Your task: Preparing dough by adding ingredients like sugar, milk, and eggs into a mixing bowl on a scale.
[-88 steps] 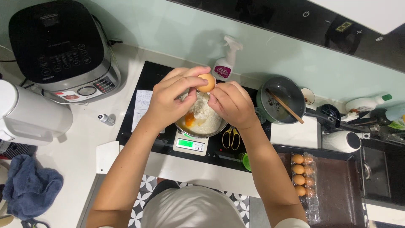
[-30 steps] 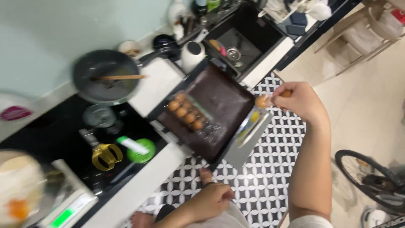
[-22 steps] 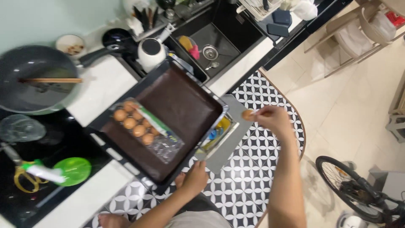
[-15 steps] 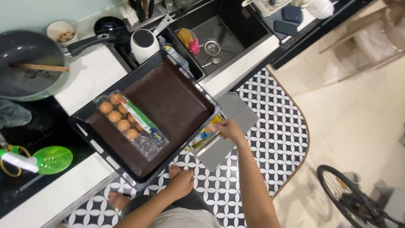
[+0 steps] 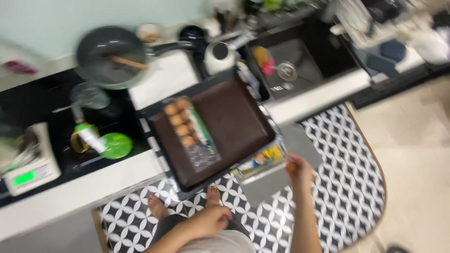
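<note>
My right hand reaches down beside the counter front, right next to an open waste bin with coloured scraps inside and a grey lid. Blur hides whether its curled fingers still hold anything. My left hand rests low against my body and holds nothing. A clear plastic carton of brown eggs lies on a dark brown tray on the counter above the bin.
Left of the tray are a dark cooktop with scissors, a green lid and a kitchen scale. A grey pan with a wooden spoon, a white kettle and a sink are behind. My bare feet stand on a black-and-white mat.
The view swung from the scale and bowl to the floor-side bin. My right hand carried an eggshell down to the bin; my left hand dropped to my body.
</note>
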